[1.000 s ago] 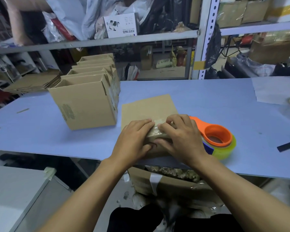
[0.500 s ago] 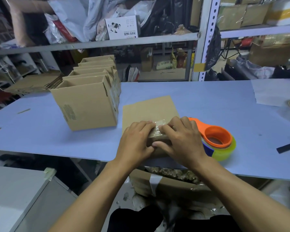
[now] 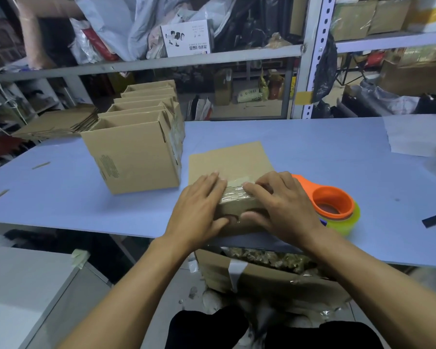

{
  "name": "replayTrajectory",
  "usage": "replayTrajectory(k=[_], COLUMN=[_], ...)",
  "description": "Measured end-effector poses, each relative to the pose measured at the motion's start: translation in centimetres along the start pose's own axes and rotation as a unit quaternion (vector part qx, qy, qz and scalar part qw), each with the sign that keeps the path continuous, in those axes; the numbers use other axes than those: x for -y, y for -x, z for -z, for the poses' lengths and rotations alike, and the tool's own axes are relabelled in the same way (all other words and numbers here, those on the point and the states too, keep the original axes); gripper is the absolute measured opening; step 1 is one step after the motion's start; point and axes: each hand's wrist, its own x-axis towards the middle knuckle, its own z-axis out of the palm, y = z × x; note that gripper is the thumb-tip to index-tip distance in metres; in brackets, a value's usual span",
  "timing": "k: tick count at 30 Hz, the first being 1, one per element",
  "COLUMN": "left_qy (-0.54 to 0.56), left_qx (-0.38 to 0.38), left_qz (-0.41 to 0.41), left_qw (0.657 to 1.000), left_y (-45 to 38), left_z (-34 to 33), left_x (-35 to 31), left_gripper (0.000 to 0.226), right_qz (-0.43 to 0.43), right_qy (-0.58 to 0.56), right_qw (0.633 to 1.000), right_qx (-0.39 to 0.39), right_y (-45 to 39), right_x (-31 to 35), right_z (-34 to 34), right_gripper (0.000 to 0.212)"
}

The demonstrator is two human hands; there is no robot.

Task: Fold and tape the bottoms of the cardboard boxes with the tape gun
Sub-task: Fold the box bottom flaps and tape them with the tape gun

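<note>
Two bare forearms come up from the bottom edge of the view, no sleeves anywhere along them, no watch, no bracelet, no ring. The left hand (image 3: 199, 210) and the right hand (image 3: 285, 210) are both ungloved, with short, plain fingernails. Down at the bottom, between the two arms, there's black cloth, plain and unmarked, covering the person's lap (image 3: 207, 328). Whether it's trousers or shorts can't be told from here.
</note>
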Motion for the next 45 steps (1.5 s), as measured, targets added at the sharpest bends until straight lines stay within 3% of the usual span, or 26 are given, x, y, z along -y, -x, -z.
replayTrajectory(k=[4, 7, 9, 11, 13, 17, 21, 28, 33, 35, 37, 39, 41, 43, 45], left_qy=[0.013, -0.023, -0.005, 0.028, 0.052, 0.077, 0.108, 0.136, 0.234, 0.251, 0.286, 0.332, 0.379, 0.438, 0.491], left_qx=[0.047, 0.058, -0.007, -0.11, -0.181, -0.197, -0.149, -0.101, -0.147, -0.133, -0.096, -0.096, -0.13, -0.134, -0.099], left_qz=[0.06, 0.044, -0.014, -0.072, -0.076, -0.071, -0.12, -0.093, -0.033, -0.03, -0.006, 0.04, 0.117, 0.202, 0.238], left_qw=[0.997, 0.997, 1.0, 0.991, 0.979, 0.975, 0.976, 0.981, 0.961, 0.958, 0.953, 0.938, 0.909, 0.866, 0.832], left_y=[-0.4, -0.7, -0.6, -0.5, -0.4, -0.6, -0.9, -1.2, -4.8, -6.2, -6.8, -6.5, -5.6, -4.7, -3.6], left_z=[0.1, 0.1, 0.2, -0.6, -1.7, -2.1, -1.4, -0.7, 6.3, 8.3, 9.3, 9.6, 9.6, 8.9, 7.7], left_x=[-0.5, -0.2, 0.1, 0.1, -0.3, -0.9, 1.0, 1.6, 0.3, -0.2, 0.1, 0.6, 1.3, 1.9, 2.0], left_gripper=[0.075, 0.069, 0.054, 0.037, 0.026, 0.031, 0.031, 0.034, 0.023, 0.017, 0.025, 0.046, 0.061, 0.068, 0.071], right_qz=[0.019, 0.03, 0.032, 0.021, 0.01, 0.058, 0.129, 0.11, 0.069, 0.052, 0.05, 0.014, -0.111, -0.249, -0.29], right_qy=[-0.033, -0.003, 0.001, -0.014, -0.029, -0.042, -0.078, -0.063, 0.076, 0.078, 0.066, 0.026, -0.111, -0.302, -0.44], right_qw=[0.998, 0.999, 0.999, 0.999, 0.996, 0.991, 0.987, 0.992, 0.994, 0.995, 0.996, 0.999, 0.988, 0.92, 0.849], right_qx=[-0.041, -0.025, -0.011, -0.043, -0.088, -0.109, -0.051, 0.004, 0.045, 0.027, 0.024, 0.022, 0.0, -0.018, -0.03], right_y=[-0.4, -1.1, -1.4, -1.2, -0.9, -1.3, -1.3, -1.4, -2.1, -3.4, -4.2, -4.2, -4.1, -4.0, -4.1], right_x=[-0.6, -0.4, -0.5, -0.2, 0.8, 1.2, -2.0, -2.3, -1.2, -1.1, -1.3, -1.8, -2.1, -2.4, -2.2], right_z=[-0.4, -0.2, 0.5, 0.6, -0.2, -1.2, -0.3, 1.2, 3.3, 3.8, 4.3, 4.6, 5.2, 5.7, 6.0], right_gripper=[0.033, 0.031, 0.033, 0.025, 0.014, 0.022, 0.019, 0.036, 0.101, 0.101, 0.099, 0.1, 0.1, 0.098, 0.087])
